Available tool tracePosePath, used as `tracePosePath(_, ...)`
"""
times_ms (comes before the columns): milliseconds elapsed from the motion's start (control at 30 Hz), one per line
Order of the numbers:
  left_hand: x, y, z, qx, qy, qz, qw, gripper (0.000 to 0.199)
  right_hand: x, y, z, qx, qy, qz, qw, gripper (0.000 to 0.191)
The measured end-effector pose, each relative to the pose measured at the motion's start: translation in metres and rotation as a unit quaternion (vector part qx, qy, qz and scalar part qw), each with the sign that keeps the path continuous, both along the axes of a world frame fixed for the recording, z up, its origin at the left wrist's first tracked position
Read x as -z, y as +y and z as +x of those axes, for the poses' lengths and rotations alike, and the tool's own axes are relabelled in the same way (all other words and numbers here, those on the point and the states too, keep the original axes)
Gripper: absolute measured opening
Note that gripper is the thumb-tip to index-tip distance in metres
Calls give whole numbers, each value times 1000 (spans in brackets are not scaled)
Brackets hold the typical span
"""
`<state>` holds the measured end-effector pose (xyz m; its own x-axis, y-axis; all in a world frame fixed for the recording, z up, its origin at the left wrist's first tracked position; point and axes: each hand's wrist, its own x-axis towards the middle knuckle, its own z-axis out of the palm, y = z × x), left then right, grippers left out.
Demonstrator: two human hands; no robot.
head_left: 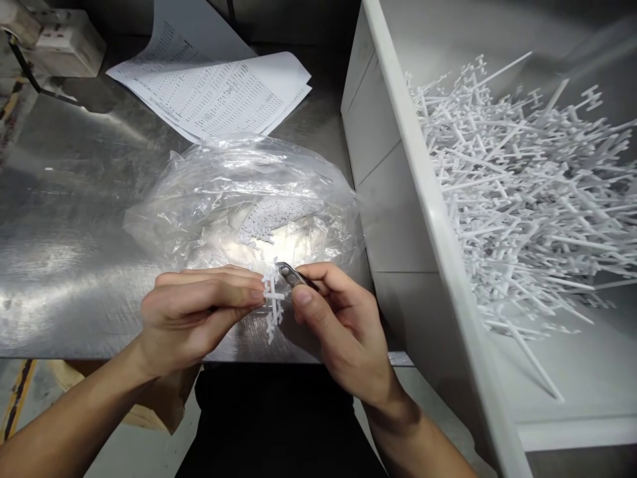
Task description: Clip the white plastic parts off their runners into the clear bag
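Left hand (192, 315): gripping a white branched piece (273, 299) between thumb and fingertips, pointing toward the right hand (343, 325).
Right hand: grasping a small metal clipper (294, 275) between thumb and curled fingers, just across from the left fingertips.
White branched piece: in the narrow gap between the two hands, clear of the right fingers.
Long axis of the piece: running from ahead of the left fingertips back toward the body, crossways to the left fingers, near end leaning slightly leftward.
Side arm of the piece: sticking out toward the right hand.
Metal clipper: pointing forward and leftward out of the right hand, tip just beside the far end of the piece; impossible to tell whether touching.
Clear plastic bag (308, 169): spread just ahead of both hands, with many small white parts (279, 216) inside.
Printed sheets (213, 93): farther ahead, beyond the bag, curled upward at the back.
Metal tabletop (64, 245): beneath the bag and sheets, stretching out to the left of the left hand.
White bin (403, 206): to the right of the right hand, holding a tangled heap of white stems (522, 199).
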<state>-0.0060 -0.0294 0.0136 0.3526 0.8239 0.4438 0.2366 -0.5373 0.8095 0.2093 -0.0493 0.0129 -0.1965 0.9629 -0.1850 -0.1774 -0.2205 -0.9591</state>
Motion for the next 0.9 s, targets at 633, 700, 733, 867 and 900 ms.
tracePosePath(633,0,4,0,45,10,17,999,34,2,-3,-2,2,-29,25,999,23)
tracePosePath(700,0,4,1,39,9,12,999,34,2,-2,-2,7,-53,36,998,24)
tracePosePath(733,0,5,1,33,10,9,999,34,2,-2,-2,11,-64,40,997,25)
tracePosePath(867,1,4,3,-2,6,-16,1000,31,2,0,-4,30,-79,43,995,26)
tracePosePath(900,1,4,3,-10,1,-23,1000,29,1,1,-4,34,-72,39,996,26)
